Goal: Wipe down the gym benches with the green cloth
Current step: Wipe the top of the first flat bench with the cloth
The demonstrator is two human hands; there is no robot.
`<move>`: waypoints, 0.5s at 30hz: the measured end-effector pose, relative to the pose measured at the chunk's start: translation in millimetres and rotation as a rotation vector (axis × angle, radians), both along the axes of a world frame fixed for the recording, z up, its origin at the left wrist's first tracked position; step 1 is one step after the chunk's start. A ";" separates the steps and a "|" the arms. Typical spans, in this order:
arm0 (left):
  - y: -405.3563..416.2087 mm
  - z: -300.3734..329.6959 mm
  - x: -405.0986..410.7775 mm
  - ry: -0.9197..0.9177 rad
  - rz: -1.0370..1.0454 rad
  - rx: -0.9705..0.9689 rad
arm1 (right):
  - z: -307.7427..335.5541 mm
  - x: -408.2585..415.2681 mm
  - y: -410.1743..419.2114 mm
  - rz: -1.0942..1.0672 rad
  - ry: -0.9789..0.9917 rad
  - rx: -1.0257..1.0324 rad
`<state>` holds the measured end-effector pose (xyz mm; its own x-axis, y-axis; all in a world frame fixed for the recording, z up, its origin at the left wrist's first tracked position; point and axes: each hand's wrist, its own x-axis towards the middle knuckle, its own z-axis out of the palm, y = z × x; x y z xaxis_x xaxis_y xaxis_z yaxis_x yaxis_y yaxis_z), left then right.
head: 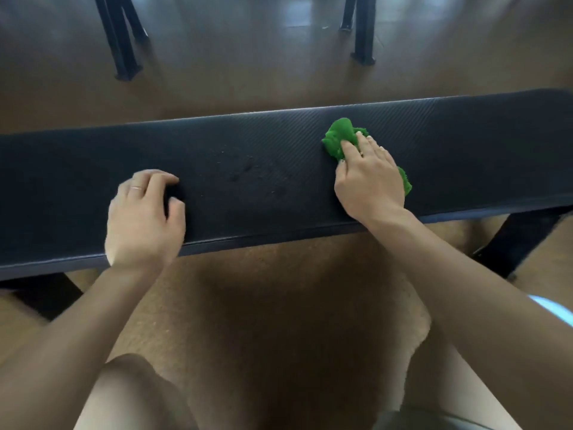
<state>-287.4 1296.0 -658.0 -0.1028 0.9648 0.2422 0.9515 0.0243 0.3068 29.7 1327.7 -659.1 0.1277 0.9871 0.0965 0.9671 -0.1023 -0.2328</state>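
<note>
A long black padded gym bench (248, 156) with a ribbed surface runs across the view from left to right. A crumpled green cloth (338, 136) lies on its right half. My right hand (367, 178) lies flat on top of the cloth with straight fingers and presses it against the pad; green shows beyond the fingertips and at the hand's right side. My left hand (142, 212) rests on the bench's left part near the front edge, its fingers curled loosely on the pad, holding nothing. Faint specks and smudges mark the pad between the hands.
A brown floor lies under and beyond the bench. Two black metal legs (119, 35) (361, 29) of other equipment stand on the floor behind it. A black bench leg (524, 240) angles down at the right. My knees show at the bottom.
</note>
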 end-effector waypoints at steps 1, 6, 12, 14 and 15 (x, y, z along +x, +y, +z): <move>-0.7 -4.1 -2.3 -0.024 0.010 -0.003 | -0.3 -11.5 -4.8 -0.033 0.003 -0.001; 1.4 -10.5 -4.0 -0.004 -0.048 -0.006 | -0.2 -104.2 -38.9 -0.058 0.044 0.045; 5.2 -11.2 -9.4 0.037 -0.111 -0.004 | -3.6 -209.1 -59.0 0.110 0.076 0.113; 4.6 -10.6 -12.5 0.052 -0.124 -0.025 | -1.3 -202.2 -63.2 0.177 0.085 0.093; 3.6 -9.7 -13.8 0.047 -0.129 -0.033 | -0.5 -192.0 -64.7 0.208 0.066 0.071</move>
<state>-301.1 1299.7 -667.7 0.0331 0.9767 0.2122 0.9607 -0.0897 0.2627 -162.3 1263.0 -659.6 -0.0697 0.9838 0.1651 0.9480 0.1168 -0.2961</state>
